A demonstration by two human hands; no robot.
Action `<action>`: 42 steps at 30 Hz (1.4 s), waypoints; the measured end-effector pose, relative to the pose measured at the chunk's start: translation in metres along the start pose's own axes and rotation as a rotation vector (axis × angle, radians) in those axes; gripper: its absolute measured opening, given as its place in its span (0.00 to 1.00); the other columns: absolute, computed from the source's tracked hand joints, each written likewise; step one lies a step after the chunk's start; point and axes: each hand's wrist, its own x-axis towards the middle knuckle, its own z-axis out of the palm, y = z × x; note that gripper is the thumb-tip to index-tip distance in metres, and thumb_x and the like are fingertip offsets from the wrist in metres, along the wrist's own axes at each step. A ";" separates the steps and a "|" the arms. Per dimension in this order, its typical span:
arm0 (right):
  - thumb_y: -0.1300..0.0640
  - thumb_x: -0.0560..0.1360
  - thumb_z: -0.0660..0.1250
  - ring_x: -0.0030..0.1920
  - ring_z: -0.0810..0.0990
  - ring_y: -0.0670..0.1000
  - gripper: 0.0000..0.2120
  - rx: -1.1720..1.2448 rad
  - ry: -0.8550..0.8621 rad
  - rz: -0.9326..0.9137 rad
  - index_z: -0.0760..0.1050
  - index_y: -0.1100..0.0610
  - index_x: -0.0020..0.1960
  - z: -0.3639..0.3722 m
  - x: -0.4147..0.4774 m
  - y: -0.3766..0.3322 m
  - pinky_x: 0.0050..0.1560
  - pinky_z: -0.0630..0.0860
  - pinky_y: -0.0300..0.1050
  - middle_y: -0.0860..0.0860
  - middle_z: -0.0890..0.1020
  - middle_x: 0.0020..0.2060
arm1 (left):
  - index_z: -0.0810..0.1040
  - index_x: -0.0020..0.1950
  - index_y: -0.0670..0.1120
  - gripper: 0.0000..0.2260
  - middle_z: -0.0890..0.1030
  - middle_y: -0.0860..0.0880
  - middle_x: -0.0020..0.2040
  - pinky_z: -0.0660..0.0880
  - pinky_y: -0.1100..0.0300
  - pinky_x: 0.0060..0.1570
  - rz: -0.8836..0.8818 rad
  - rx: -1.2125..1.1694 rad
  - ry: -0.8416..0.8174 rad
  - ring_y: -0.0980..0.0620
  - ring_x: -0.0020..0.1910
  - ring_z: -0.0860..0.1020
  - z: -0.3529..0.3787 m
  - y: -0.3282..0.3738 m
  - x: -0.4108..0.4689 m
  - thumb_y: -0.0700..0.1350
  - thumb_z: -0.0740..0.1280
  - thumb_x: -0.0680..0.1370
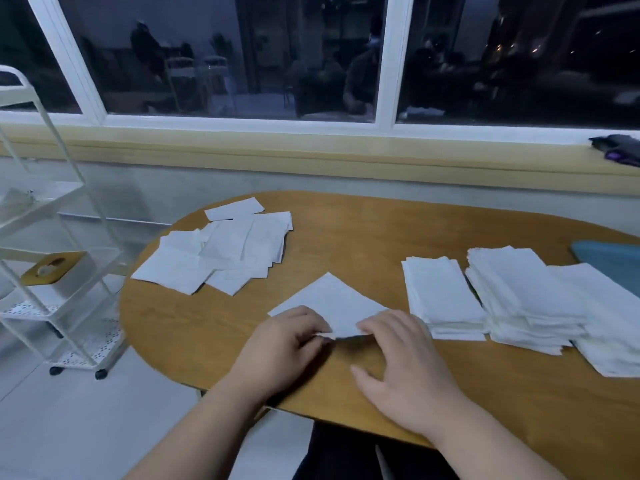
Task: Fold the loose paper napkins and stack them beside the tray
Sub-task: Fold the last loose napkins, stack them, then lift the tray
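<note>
**Most napkins folded, one under my hands**

One napkin (332,301) lies cornerwise on the table (363,244) right in front of me. My left hand (287,344) pinches its near edge between curled fingers and thumb, lifting it a little off the wood. My right hand (405,362) lies flat beside it, fingers straight and spread, the tips pressing the same edge down; it grips nothing. I take this to be the start of a fold on this sheet, with no crease made yet as far as I can see.

Done: three stacks (519,296) of folded napkins stand side by side to my right. The middle one is the thickest, and the one furthest right is partly cut off by the frame. They sit just beside the blue tray (613,258), of which only a corner shows at the right edge, so they look to be where the task wants them.

Left: the loose pile (225,251) at the far left of the table, flat sheets overlapping untidily, well apart from the stacks. I cannot count them, but there look to be fewer there than in the stacks. So I judge the job well past the middle: this sheet, then that pile, each one folded and carried over to a stack
</note>
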 end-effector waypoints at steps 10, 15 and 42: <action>0.62 0.74 0.72 0.55 0.72 0.29 0.13 0.335 0.179 0.128 0.80 0.45 0.52 -0.011 -0.015 0.009 0.62 0.65 0.29 0.31 0.79 0.46 | 0.83 0.45 0.48 0.04 0.83 0.52 0.43 0.73 0.62 0.45 -0.147 -0.340 -0.098 0.54 0.44 0.80 -0.010 0.005 -0.006 0.41 0.71 0.78; 0.60 0.73 0.74 0.63 0.70 0.35 0.23 0.291 0.259 0.117 0.74 0.47 0.65 -0.007 -0.014 0.009 0.66 0.64 0.32 0.32 0.72 0.57 | 0.85 0.50 0.53 0.06 0.86 0.56 0.46 0.77 0.60 0.48 -0.295 -0.376 -0.010 0.58 0.46 0.82 -0.010 0.011 -0.005 0.43 0.69 0.79; 0.46 0.80 0.63 0.52 0.75 0.37 0.01 0.404 -0.037 0.233 0.71 0.40 0.49 -0.016 -0.005 0.010 0.50 0.72 0.37 0.37 0.78 0.46 | 0.80 0.55 0.60 0.14 0.82 0.63 0.50 0.72 0.69 0.50 -0.033 -0.128 -0.039 0.65 0.50 0.78 -0.003 0.009 -0.004 0.41 0.71 0.78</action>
